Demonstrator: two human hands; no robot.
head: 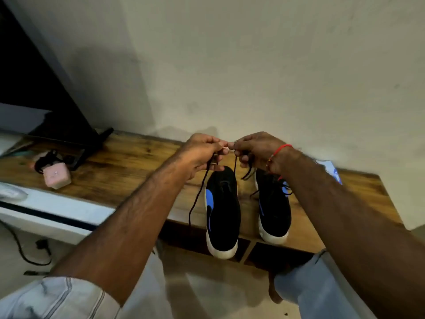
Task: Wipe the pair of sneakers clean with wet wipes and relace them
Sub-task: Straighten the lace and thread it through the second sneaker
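Two black sneakers with blue side marks and white soles stand side by side on a wooden table (119, 171), toes hanging over the front edge. The left sneaker (222, 210) lies under my hands; the right sneaker (273, 208) has loose lace ends on top. My left hand (202, 153) and my right hand (257, 150) are raised above the shoes, fingertips almost touching, both pinching a black shoelace (197, 199). One end of the lace hangs down past the table's front edge to the left of the left sneaker.
A pink box (57, 178) with a black cord sits at the table's left, beside a dark monitor stand (76, 143). A blue and white packet (331, 169) peeks out behind my right forearm. A wall rises right behind the table. A cable lies on the floor at left.
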